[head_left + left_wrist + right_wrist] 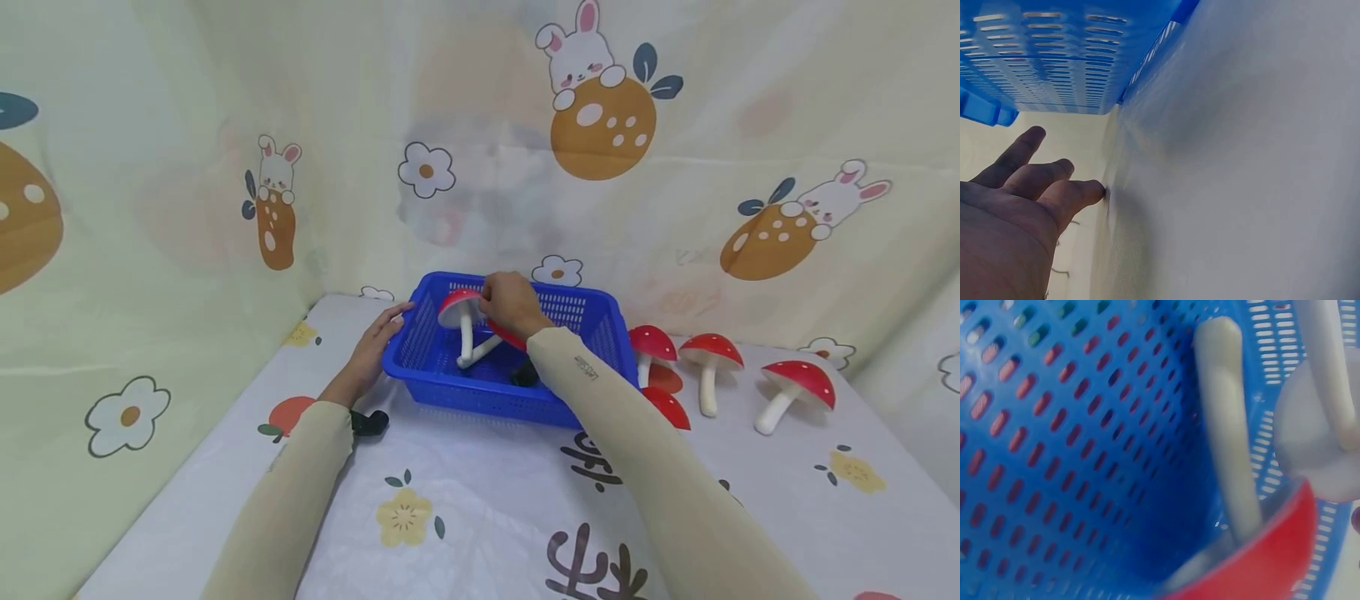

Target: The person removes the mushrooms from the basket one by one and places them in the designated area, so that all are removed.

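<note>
My right hand [513, 302] pinches the edge of a toy mushroom's red cap [457, 297], inside the blue basket [465, 393]. That mushroom's white stem points down; its pale cap underside [1310, 444] shows in the right wrist view. A second toy mushroom lies in the basket, its stem [1229, 425] slanting away from a red cap [1266, 562]. My left hand [369, 354] is at the basket's left side with its fingertips by the rim. In the left wrist view the left hand [1016, 206] has extended fingers below the basket's slotted wall.
Several red-capped mushrooms stand or lean right of the basket, among them one middle mushroom [708, 375] and one far-right mushroom [801, 383]. A dark object [525, 372] sits in the basket, partly behind my right sleeve. A patterned curtain [480, 208] hangs behind.
</note>
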A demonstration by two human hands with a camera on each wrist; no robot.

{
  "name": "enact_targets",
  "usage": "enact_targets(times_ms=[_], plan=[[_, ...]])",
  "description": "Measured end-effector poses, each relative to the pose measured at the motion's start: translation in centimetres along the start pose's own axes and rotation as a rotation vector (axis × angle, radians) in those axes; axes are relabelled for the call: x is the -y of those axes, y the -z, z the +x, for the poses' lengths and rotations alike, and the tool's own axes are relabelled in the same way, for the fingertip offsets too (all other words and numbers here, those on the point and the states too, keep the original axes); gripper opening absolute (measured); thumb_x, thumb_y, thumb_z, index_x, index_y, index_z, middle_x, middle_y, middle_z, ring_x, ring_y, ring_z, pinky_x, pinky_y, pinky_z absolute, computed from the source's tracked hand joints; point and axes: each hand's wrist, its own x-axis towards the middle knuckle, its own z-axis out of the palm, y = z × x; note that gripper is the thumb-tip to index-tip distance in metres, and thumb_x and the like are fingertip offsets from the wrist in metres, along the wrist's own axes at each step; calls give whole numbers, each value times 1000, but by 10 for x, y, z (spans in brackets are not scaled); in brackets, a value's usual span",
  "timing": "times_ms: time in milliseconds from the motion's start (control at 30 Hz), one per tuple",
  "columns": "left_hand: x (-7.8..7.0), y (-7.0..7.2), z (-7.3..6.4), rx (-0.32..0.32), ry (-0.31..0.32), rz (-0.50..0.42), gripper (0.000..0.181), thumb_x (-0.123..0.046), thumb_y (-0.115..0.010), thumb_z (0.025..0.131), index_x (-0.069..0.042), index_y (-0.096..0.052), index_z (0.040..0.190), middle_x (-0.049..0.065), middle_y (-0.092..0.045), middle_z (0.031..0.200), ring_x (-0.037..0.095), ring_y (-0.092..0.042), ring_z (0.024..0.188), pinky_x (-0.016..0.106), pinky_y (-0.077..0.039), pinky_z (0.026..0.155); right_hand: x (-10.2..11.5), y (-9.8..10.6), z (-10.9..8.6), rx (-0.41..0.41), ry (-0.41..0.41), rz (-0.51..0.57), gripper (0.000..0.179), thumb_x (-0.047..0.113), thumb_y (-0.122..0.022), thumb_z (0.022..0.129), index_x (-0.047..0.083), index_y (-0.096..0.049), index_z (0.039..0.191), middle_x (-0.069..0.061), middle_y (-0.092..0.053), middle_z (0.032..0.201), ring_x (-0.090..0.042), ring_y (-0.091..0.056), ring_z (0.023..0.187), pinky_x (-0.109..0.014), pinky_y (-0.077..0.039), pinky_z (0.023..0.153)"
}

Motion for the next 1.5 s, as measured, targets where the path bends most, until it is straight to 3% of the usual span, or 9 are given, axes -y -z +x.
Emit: enact_targets(times_ms=[100,233,533,700,867,1067,1300,1400,1500], plan=[[1,-2,0,2,-2,-9,45,-41,-36,106,-30,-39,150,4,-29,161,36,-42,140,55,-41,110,2,7,-5,-32,-2,43,14,15,-62,93,7,-66,82,-6,-68,75,-16,-59,62,-28,-50,57],[3,-3,1,13,-2,-30,44,-36,-34,107,-29,-39,150,5,-29,161,37,-41,140,56,-39,111,2,20,-12,-79,-16,68,13,17,-63,93,5,-70,92,-9,-72,85,-19,-64,69,-32,-57,66],[3,-1,1,-7,-10,27,44,-45,-35,105,-35,-40,148,1,-28,162,34,-38,143,56,-39,111,0,67,-29,-259,-13,162,14,17,-68,89,4,-71,92,-12,-72,87,-23,-64,74,-36,-59,71],[4,2,1,-7,-29,27,46,-44,-36,105,-31,-39,150,4,-28,162,36,-40,141,56,-41,110,-10,89,-46,-337,3,185,14,17,-70,87,4,-70,92,-12,-72,88,-24,-65,77,-38,-59,74],[5,1,0,-1,-29,16,47,-45,-36,105,-31,-38,150,4,-28,162,37,-41,140,57,-41,109,-26,110,-76,-398,3,179,13,16,-70,85,3,-69,90,-13,-74,90,-26,-67,80,-43,-59,78],[6,-1,2,13,-9,27,46,-48,-35,105,-35,-38,149,1,-28,162,35,-40,141,56,-41,110,-46,130,-121,-421,-79,161,13,14,-66,87,2,-67,90,-17,-73,92,-33,-68,85,-53,-57,86],[-6,1,-5,30,-3,-8,45,-34,-31,108,-27,-35,152,6,-25,163,38,-36,143,58,-37,112,-60,139,-166,-419,-47,131,11,11,-71,83,1,-66,86,-17,-74,87,-36,-71,86,-56,-56,86],[-17,-1,-13,41,2,1,45,-30,-30,108,-24,-34,153,7,-23,163,38,-34,144,57,-37,112,-66,144,-188,-446,-42,98,10,9,-73,81,3,-66,83,-16,-73,84,-33,-70,78,-51,-60,78],[-23,-3,-16,49,1,13,47,-31,-31,108,-23,-32,154,7,-23,164,38,-33,145,57,-37,112,-76,150,-208,-482,-35,49,10,6,-74,78,2,-66,81,-16,-73,81,-31,-68,72,-31,-59,74]])
